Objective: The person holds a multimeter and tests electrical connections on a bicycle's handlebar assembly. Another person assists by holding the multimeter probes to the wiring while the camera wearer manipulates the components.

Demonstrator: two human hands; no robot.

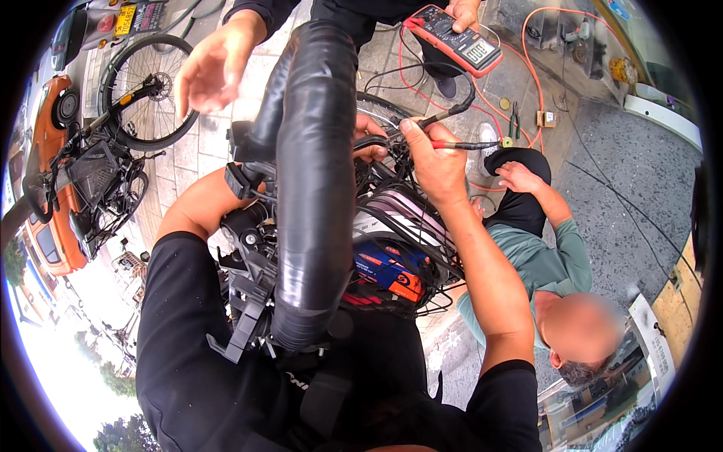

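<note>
My right hand grips multimeter test probes between thumb and fingers, their tips directed toward a bundle of black cables. My left forearm passes behind a thick black tape-wrapped tube. Beyond the tube, the fingers of my left hand close around a black cable; the rest of that hand is hidden. Below my hands, a blue and orange pack and a white case sit among dark wires. A person opposite holds a red multimeter with its display lit; their other hand is open.
A seated person in a green shirt is close on my right. An orange cord, pliers and a small box lie on the ground. A bicycle wheel and an orange car stand at left.
</note>
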